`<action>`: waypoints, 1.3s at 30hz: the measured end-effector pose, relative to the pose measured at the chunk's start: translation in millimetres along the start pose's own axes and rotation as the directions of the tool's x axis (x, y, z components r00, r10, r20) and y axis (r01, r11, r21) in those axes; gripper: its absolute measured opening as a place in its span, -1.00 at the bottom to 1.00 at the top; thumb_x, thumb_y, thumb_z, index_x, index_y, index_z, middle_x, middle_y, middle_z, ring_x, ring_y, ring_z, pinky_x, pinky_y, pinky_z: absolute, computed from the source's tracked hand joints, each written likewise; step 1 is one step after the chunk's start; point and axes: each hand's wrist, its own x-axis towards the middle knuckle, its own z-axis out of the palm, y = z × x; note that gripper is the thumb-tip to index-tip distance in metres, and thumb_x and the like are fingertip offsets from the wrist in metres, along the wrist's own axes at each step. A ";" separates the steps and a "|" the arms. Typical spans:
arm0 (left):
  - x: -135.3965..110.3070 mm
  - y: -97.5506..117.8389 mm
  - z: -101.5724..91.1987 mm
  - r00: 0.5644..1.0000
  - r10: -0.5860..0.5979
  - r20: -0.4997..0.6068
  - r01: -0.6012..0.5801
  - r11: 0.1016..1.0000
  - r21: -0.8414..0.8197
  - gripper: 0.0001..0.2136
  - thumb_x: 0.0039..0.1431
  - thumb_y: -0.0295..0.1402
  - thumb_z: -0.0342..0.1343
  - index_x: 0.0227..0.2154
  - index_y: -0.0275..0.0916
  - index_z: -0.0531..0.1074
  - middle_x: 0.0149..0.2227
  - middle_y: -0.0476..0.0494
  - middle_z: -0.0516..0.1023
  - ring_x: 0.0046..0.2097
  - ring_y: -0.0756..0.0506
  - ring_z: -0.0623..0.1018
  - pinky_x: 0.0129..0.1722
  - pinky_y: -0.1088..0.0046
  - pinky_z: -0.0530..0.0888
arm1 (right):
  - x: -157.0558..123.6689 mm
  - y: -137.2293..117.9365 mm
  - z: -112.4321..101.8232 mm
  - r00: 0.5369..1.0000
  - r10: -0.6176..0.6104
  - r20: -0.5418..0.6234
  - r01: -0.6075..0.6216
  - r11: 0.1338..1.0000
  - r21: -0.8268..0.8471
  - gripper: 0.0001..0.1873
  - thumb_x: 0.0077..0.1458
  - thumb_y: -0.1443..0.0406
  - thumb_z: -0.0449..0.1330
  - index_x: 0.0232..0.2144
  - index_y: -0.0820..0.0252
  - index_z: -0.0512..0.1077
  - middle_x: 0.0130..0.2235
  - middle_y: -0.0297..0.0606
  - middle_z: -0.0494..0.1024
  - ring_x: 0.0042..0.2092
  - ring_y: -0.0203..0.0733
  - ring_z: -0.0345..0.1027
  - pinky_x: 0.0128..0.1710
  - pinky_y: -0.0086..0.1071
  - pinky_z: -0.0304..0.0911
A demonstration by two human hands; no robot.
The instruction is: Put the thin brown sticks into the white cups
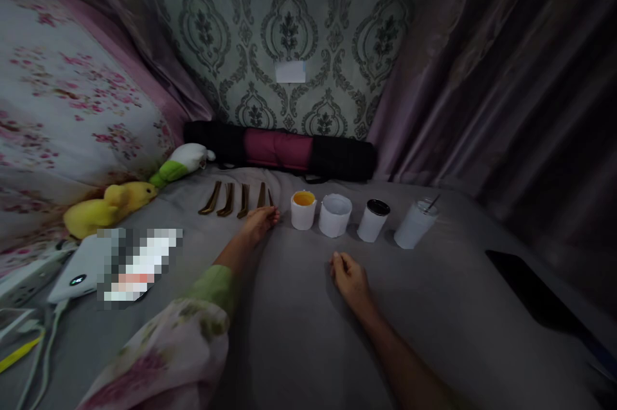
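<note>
A row of several folded brown strips point(225, 200), dark and bent at the near end, lies on the grey sheet; I cannot tell their exact kind. My left hand point(259, 225) has its fingers closed at the near end of the rightmost brown strip point(261, 195), hiding that end. To its right stands a white cup point(303, 216) with orange-yellow inside, beside a wider white cup point(334, 220). A white can with a black top point(372, 225) and a clear-topped jar point(413, 227) with a thin stick follow. My right hand point(349, 278) rests curled below the cups, nothing visible in it.
A black and maroon roll point(279, 150) lies along the wall. At left are a yellow plush toy point(116, 204), a green-white plush point(180, 162), a white power bank point(84, 272) with cables and a pixelated item point(144, 262). A dark flat device point(530, 288) lies at right.
</note>
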 end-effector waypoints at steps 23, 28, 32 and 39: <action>-61.0 -22.0 12.3 0.990 -0.056 0.129 0.080 0.978 -0.192 -0.87 0.03 -0.63 0.00 -0.42 -0.38 0.43 -0.50 -0.10 0.46 -0.53 0.11 0.42 -0.56 0.66 0.36 | 2.8 1.2 -1.5 0.987 0.157 0.039 -0.162 0.948 0.273 -0.54 0.02 -0.04 -0.06 -0.50 0.22 0.34 -0.60 -0.35 0.35 -0.64 -0.38 0.14 -0.70 -0.51 0.02; -70.9 -27.1 16.4 0.992 -0.045 0.121 0.068 0.980 -0.188 -0.87 0.03 -0.62 0.02 -0.40 -0.38 0.43 -0.50 -0.11 0.46 -0.52 0.11 0.42 -0.56 0.66 0.36 | 3.7 -2.1 -3.3 0.976 0.209 0.059 -0.215 0.891 0.400 -0.55 -0.01 -0.04 -0.03 -0.45 0.24 0.33 -0.58 -0.36 0.33 -0.64 -0.41 0.15 -0.74 -0.54 0.01; -77.8 -34.9 17.0 0.995 0.012 0.101 0.003 0.990 -0.138 -0.87 -0.01 -0.56 0.08 -0.35 -0.36 0.44 -0.48 -0.10 0.47 -0.52 0.11 0.41 -0.55 0.65 0.33 | 3.1 -5.1 -5.2 0.976 0.209 0.060 -0.214 0.876 0.433 -0.54 -0.05 -0.05 0.01 -0.46 0.25 0.33 -0.58 -0.36 0.34 -0.65 -0.42 0.15 -0.74 -0.55 0.01; -89.5 -50.4 13.6 0.983 0.152 0.105 -0.150 0.988 -0.030 -0.71 -0.06 -0.34 0.15 -0.23 -0.33 0.41 -0.44 -0.09 0.46 -0.50 0.09 0.40 -0.55 0.62 0.30 | 3.2 -5.8 -5.0 0.976 0.210 0.057 -0.213 0.871 0.442 -0.52 -0.08 -0.07 0.03 -0.46 0.25 0.33 -0.59 -0.37 0.33 -0.65 -0.43 0.15 -0.76 -0.56 0.01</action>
